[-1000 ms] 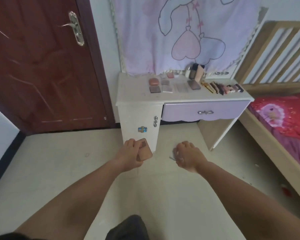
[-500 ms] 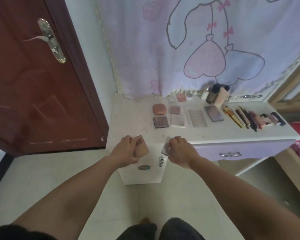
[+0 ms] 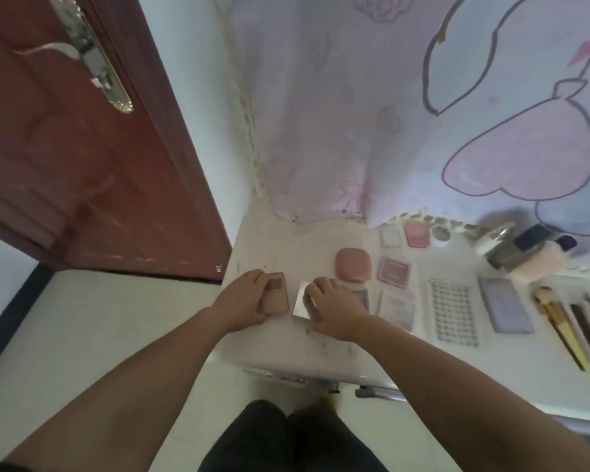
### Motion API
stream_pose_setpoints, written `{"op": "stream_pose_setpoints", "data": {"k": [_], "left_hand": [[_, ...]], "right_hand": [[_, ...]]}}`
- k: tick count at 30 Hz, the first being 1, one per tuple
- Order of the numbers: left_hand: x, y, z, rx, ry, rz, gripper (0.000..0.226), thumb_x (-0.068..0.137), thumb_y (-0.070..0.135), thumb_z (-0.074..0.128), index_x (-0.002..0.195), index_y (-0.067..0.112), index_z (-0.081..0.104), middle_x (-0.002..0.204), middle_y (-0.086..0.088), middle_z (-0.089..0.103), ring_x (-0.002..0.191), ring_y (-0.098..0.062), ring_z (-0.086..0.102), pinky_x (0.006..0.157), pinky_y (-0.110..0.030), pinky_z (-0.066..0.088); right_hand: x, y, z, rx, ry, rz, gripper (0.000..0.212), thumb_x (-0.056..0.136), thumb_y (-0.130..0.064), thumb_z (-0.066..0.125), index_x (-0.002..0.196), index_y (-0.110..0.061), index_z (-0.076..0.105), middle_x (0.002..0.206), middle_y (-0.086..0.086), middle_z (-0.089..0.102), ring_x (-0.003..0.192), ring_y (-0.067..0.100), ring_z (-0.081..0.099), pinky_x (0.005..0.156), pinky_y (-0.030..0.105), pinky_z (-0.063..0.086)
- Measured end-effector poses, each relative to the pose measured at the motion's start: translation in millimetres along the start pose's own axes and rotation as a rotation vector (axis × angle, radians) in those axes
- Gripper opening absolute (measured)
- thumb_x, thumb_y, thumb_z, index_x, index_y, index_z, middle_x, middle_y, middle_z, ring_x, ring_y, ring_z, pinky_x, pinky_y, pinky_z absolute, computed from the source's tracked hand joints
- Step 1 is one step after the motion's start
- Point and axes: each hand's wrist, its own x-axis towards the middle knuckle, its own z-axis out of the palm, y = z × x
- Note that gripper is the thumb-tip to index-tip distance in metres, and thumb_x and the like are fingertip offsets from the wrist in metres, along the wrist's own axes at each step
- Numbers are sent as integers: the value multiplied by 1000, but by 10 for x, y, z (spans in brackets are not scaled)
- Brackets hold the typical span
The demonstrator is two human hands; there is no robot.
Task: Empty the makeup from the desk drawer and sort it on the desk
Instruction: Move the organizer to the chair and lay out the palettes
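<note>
Two compacts sit low over the desk point(image 3: 273, 349) front: the left hand point(image 3: 242, 301) grips a tan compact point(image 3: 276, 296), the right hand point(image 3: 334, 310) pinches a mirrored palette point(image 3: 302, 301), both just left of the sorted palettes point(image 3: 394, 270), long axes pointing away.

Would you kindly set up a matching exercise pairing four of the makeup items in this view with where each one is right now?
Things:
1. tan compact
2. silvery flat case
3. rounded pink compact
4. brushes and pencils

Places:
A. lying in a row at the desk's far right
B. in the grip of the left hand
C. lying free on the desk, just beyond the right hand
D. under the fingers of the right hand

Pairs: 1-B, 2-D, 3-C, 4-A
</note>
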Motion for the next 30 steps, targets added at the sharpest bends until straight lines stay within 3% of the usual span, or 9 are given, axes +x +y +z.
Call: {"op": "stream_pose_setpoints", "data": {"k": [4, 8, 12, 16, 18, 20, 23, 27, 30], "left_hand": [[121, -112, -6, -8, -76, 20, 76, 79, 31, 68, 142, 13, 30, 147, -7, 30, 134, -22, 33, 104, -26, 30], [243, -304, -41, -27, -104, 88, 78, 80, 32, 67, 144, 15, 26, 151, -5, 24, 138, -20, 28, 107, -25, 27], [277, -464, -26, -99, -156, 136, 85, 78, 39, 70, 145, 14, 23, 153, -3, 18, 139, -18, 24, 108, -24, 27], [273, -579, 0, -434, -71, -1, 77, 78, 41, 65, 139, 6, 34, 145, -10, 28, 134, -18, 34, 104, -17, 25], [277, -620, -19, -541, 2, -99, 57, 87, 25, 58, 136, 3, 39, 139, -13, 39, 127, -22, 43, 102, -19, 29], [288, -627, -46, -715, -24, -230, 46, 93, 14, 53, 136, 4, 42, 134, -12, 48, 119, -20, 51, 98, -22, 37], [317, -699, -103, -1106, -135, -393, 42, 96, 13, 49, 136, 4, 44, 126, -11, 56, 105, -18, 56, 92, -29, 47], [356, -797, -303, -1608, -339, -480, 42, 102, 30, 36, 125, 4, 57, 115, -16, 62, 93, -23, 60, 82, -34, 51], [386, -778, -463, -1902, -574, -404, 59, 96, 56, 32, 128, 13, 59, 121, -13, 61, 100, -26, 58, 95, -45, 45]], "right_hand": [[219, -14, 13, -72, -39, -75, 48, 82, -29, 61, 122, -10, 44, 130, 13, 41, 116, 32, 42, 96, 36, 34], [328, -56, 55, -87, -29, -48, 50, 81, -32, 62, 123, -7, 47, 131, 16, 44, 117, 37, 45, 103, 43, 31], [390, -228, -26, -112, -72, 43, 66, 87, -47, 54, 138, -11, 33, 155, 14, 15, 143, 29, 15, 116, 47, 10], [607, -559, -66, -63, -39, 2, 68, 89, -44, 52, 142, -9, 29, 157, 13, 9, 146, 26, 9, 118, 45, 6], [711, -682, -10, -80, -75, -9, 69, 90, -41, 53, 144, -9, 25, 157, 12, 10, 146, 26, 8, 118, 46, 5], [772, -728, 19, -76, -87, 16, 72, 88, -40, 56, 145, -10, 24, 156, 11, 15, 145, 26, 11, 118, 46, 6], [824, -759, -7, -44, -62, 30, 72, 82, -42, 61, 141, -13, 31, 146, 11, 30, 135, 31, 28, 115, 39, 20], [814, -879, -269, 298, 82, 162, 73, 78, -41, 67, 138, -15, 35, 140, 7, 36, 128, 27, 34, 105, 30, 33], [859, -929, -532, 412, 214, 220, 70, 75, -41, 71, 131, -14, 39, 137, 3, 37, 126, 22, 34, 99, 26, 34]]}}
